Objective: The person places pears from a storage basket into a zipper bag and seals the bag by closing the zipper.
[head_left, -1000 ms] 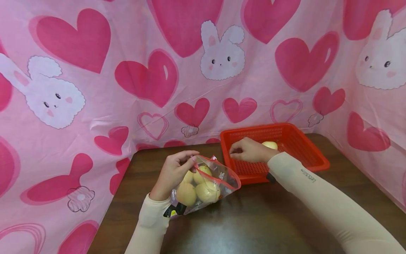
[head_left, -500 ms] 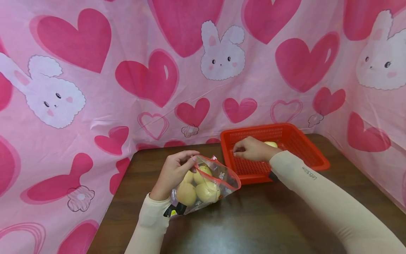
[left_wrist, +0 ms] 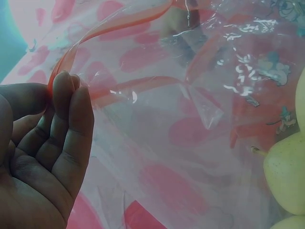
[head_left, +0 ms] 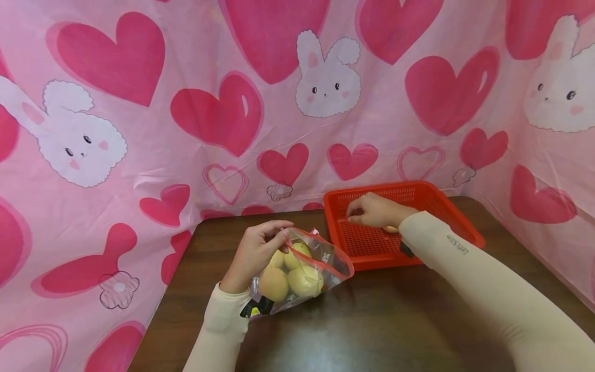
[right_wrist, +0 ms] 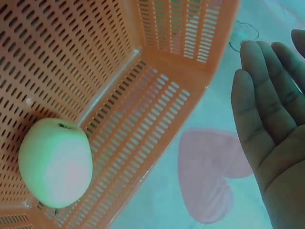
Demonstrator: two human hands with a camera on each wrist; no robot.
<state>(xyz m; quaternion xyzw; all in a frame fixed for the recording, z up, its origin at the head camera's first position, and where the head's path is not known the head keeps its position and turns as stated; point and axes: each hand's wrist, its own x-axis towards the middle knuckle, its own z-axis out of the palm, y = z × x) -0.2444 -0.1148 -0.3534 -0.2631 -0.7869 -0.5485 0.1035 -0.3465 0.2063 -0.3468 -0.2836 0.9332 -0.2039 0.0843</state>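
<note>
My left hand [head_left: 256,251] pinches the red zip edge of a clear plastic zip bag [head_left: 335,267] between thumb and fingers. The bag's mouth gapes toward the right. Inside it lie several yellow pears [head_left: 274,284], one with its stem showing in the left wrist view. Over the red plastic basket [head_left: 367,263] hovers my right hand [head_left: 377,211], fingers loosely bent and holding nothing. One pale yellow pear [right_wrist: 55,164] lies in the basket, partly hidden by the right forearm in the head view.
A dark brown wooden table [head_left: 344,330] carries the bag and, at its back right, the basket. Behind and beside it hangs a pink cloth [head_left: 279,124] with hearts and rabbits. The bag's open end is close to the basket's left front corner.
The right hand has shifted slightly right and back over the basket. The basket's pear now shows lower, under the right wrist. My left hand and the bag stay put.
</note>
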